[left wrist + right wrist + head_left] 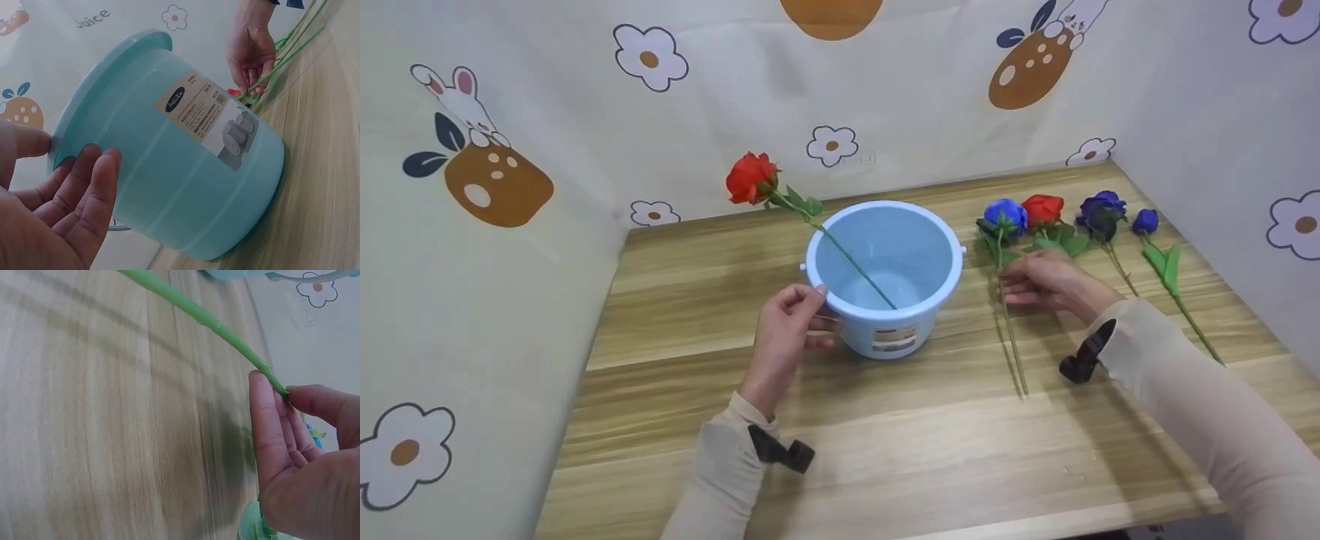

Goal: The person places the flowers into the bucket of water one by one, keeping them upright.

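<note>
Beside the bucket (856, 334), just to its right, the blue flower (1005, 217) sits in the pinch of the right hand (1046, 281), its thumb and fingertips closed on the stem (1013, 341). It should be light, easy to carry with 1 hand. The stem looks thin and fairly stiff, with small bumps that may help the grip; the bloom looks soft and likely to crush, so the stem below the leaves is the place to hold. The bucket looks like light, smooth plastic that could slide if nudged, and its rim (885, 316) offers the surest hold. The left hand (784, 345) grips it there, thumb on the rim, fingers against the outside.

The blue flower has a bright, layered bloom, green leaves close beneath and a bare stem end pointing toward the person. The bucket is pale blue, upright on the counter (922, 450), with a printed label (895, 339) on its front.

Inside it, 1 red flower (751, 178) leans over the left side, bloom above and outside. Right of the blue flower lie 3 more: another red flower (1044, 211), a dark blue flower (1102, 215) and a blue bud (1145, 220). Behind stands a patterned wall (720, 112).
</note>
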Demonstrator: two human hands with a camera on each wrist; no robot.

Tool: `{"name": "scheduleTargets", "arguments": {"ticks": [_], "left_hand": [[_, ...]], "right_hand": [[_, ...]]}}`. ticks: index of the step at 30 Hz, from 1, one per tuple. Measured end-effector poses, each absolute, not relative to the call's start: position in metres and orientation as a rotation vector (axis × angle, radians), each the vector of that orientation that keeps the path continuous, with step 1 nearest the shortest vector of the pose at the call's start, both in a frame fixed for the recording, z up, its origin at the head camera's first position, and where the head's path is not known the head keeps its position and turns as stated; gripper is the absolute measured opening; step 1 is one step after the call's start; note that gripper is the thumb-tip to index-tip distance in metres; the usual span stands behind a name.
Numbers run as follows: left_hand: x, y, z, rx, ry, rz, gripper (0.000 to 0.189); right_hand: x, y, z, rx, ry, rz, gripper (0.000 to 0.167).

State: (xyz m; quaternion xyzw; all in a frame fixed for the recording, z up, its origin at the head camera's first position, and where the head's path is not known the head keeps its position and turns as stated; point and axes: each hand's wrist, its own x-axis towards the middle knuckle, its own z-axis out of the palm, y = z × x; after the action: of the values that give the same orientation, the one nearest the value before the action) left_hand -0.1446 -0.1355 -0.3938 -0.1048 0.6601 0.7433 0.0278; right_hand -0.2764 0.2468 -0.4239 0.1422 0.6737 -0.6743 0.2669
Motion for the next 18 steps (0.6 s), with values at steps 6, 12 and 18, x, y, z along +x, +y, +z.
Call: {"name": "scheduleTargets", "arguments": {"ticks": [6,12,18], "left_hand": [[-0.1452,-0.1359,-0.3952,-0.341,2.044,2.289,0.017],[-0.1461,-0.136,-0.3967,-0.342,2.047,2.285,0.017],[-0.1463,-0.1357,-0.3961,-0.342,2.052,2.286,0.017]], "right_hand": [[-0.2768,0.2462,-0.4218,0.383,1.812,-1.828,0.013],[-0.2755,0.2436,-0.4187,0.372,1.82,-1.84,0.015],[-0.2753,0.2413,-0.4147,0.343,1.799,-1.898,0.022]]}}
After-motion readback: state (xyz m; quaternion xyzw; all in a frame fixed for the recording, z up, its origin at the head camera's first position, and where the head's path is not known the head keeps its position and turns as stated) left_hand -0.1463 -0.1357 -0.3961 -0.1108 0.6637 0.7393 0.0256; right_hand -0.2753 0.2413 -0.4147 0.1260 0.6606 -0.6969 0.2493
